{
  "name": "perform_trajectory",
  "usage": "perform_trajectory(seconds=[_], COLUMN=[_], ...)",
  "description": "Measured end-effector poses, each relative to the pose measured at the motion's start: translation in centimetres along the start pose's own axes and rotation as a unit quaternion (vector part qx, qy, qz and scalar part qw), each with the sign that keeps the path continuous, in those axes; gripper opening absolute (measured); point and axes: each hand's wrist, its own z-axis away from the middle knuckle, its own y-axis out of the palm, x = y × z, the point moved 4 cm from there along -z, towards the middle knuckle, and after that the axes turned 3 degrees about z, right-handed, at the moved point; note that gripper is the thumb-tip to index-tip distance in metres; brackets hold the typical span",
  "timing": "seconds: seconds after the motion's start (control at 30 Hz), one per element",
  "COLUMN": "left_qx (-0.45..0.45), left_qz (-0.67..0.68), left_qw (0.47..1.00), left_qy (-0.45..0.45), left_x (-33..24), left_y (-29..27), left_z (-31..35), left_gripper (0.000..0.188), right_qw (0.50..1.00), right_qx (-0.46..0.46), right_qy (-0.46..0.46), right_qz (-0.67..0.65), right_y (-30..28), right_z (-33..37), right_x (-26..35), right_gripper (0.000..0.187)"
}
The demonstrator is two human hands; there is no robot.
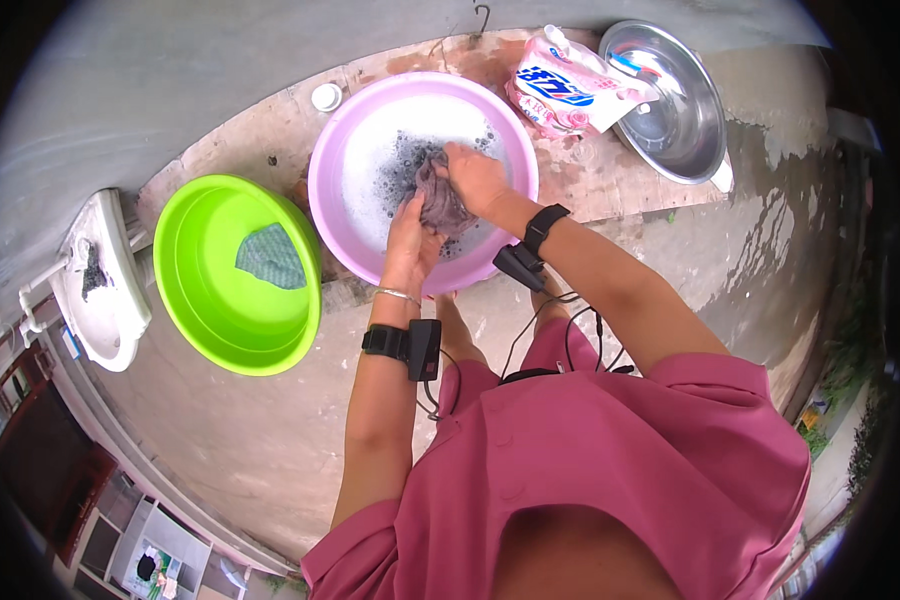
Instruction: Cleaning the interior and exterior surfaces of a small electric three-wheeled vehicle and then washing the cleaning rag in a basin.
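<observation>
A wet, greyish-mauve cloth [443,203] is bunched up between my two hands, above the suds. My left hand [410,243] grips its lower left side, and my right hand [475,178] has fingers closed on its upper right. Both hands are over a pink-lilac basin [327,160] holding white foam and dark bubbly water [370,150]. Part of the cloth is hidden by my fingers. To the left, a bright green basin [185,290] has a grey-green folded cloth [270,257] lying against its right inner side.
A pink and white detergent pouch [570,85] stands right of the basin, beside a steel bowl [685,140] with a toothbrush-like item in it. A small white cap [326,97] sits by the wall. At far left is a white washbasin [120,320]. Cables hang from my wrist straps.
</observation>
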Motion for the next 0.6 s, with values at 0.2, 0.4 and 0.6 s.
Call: perform_trajectory(seconds=[0.2,0.4,0.6], left_qx=[-0.131,-0.06,-0.023], left_qz=[0.011,0.046,0.139], left_qw=[0.99,0.993,0.99], left_qy=[-0.056,-0.095,-0.03], left_x=[0.0,0.1,-2.3], left_y=[-3.2,-0.6,-2.6], left_z=[-0.5,-2.0,-1.7], left_gripper=[0.079,0.073,0.055], right_qw=[0.998,0.971,0.929], right_qx=[-0.027,0.02,0.059], right_qy=[0.043,0.018,-0.094], right_qz=[0.028,-0.237,-0.352], right_y=[2.2,7.1,1.0], right_z=[-0.1,-0.7,4.1], right_x=[-2.0,1.0,6.8], right_gripper=[0.052,0.046,0.034])
